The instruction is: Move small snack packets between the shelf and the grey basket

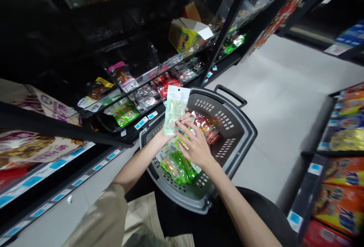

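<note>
Packet (pixel 176 107), pale green, white-topped, in clasp of left hand (pixel 167 135), right hand (pixel 197 144) with fingers apart.

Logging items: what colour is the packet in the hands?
Pale green with white top; head view.

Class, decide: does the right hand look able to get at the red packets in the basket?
Probably yes. The right hand is above the open basket, close beside the red packets, and nothing seems to cover them; its fingers would just have to leave the pale green packet.
</note>
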Motion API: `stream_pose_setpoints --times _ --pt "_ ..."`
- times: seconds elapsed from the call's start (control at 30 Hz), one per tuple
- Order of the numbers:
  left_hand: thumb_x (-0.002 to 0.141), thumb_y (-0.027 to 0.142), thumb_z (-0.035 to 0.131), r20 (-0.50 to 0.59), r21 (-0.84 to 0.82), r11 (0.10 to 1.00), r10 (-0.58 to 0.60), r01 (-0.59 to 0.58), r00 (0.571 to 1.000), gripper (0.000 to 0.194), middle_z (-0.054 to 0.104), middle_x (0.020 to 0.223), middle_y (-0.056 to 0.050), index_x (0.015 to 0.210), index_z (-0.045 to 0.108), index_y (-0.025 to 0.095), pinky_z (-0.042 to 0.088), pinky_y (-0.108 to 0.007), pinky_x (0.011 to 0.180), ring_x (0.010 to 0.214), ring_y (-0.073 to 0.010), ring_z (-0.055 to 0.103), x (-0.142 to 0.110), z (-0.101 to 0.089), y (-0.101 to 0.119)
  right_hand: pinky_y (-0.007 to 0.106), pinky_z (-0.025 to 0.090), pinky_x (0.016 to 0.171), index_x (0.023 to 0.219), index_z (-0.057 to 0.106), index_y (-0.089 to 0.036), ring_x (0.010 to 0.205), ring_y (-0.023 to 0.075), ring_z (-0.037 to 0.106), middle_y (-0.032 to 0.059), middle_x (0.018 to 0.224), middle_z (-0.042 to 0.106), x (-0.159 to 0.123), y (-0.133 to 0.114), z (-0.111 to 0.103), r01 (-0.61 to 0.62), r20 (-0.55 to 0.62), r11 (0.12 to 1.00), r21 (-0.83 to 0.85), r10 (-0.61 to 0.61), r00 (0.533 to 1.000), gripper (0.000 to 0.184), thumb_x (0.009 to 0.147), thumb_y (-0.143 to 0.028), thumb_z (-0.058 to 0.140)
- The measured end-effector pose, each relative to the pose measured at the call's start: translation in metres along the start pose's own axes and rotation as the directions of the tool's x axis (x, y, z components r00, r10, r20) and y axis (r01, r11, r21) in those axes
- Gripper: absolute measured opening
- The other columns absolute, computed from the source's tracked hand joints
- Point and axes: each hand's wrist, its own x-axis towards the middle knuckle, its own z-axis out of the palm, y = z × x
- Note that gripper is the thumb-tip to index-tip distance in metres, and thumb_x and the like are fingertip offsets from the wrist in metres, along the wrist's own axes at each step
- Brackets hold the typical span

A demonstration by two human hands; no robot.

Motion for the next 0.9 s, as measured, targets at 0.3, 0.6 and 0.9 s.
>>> stream_pose_setpoints --times 0.3,0.6,0.9 --pt "0.094 0.029 0.059 -0.011 -0.334 0.935 -0.128 0.117 0.992 0.008 0.044 0.066 0.003 0.101 0.062 0.027 0.047 -0.028 0.057 0.056 -0.0148 0.046 -0.003 0.003 0.007 0.052 0.043 0.113 0.136 0.065 -0.023 0.144 0.0318 0.043 0.0063 0.158 0.054 0.0 0.001 0.005 -0.027 0.016 0.998 -0.061 0.028 0.999 0.036 0.103 -0.027 0.054" --pt "0.092 0.029 0.065 -0.339 0.07 0.982 0.189 -0.176 0.922 0.012 0.053 0.069 0.006 0.09 0.055 0.021 0.04 -0.021 0.059 0.06 -0.0101 0.049 0.013 0.014 -0.017 0.045 0.054 0.089 0.135 0.059 -0.014 0.105 0.0334 0.069 0.0183 0.117 0.075 0.001 -0.003 0.017 -0.48 0.022 0.875 0.058 0.48 0.877 0.054 0.103 -0.054 0.044" --pt "0.082 0.035 0.083 -0.045 0.255 0.95 0.199 -0.182 0.979 0.039 0.072 0.099 -0.003 0.107 0.057 0.02 0.052 -0.026 0.078 0.084 -0.0153 0.068 0.005 0.009 -0.014 0.036 0.056 0.063 0.12 0.064 -0.015 0.069 0.0254 0.069 0.0102 0.086 0.076 -0.002 0.02 0.021 -0.604 0.015 0.494 0.625 0.767 0.642 0.052 0.096 -0.06 0.053"
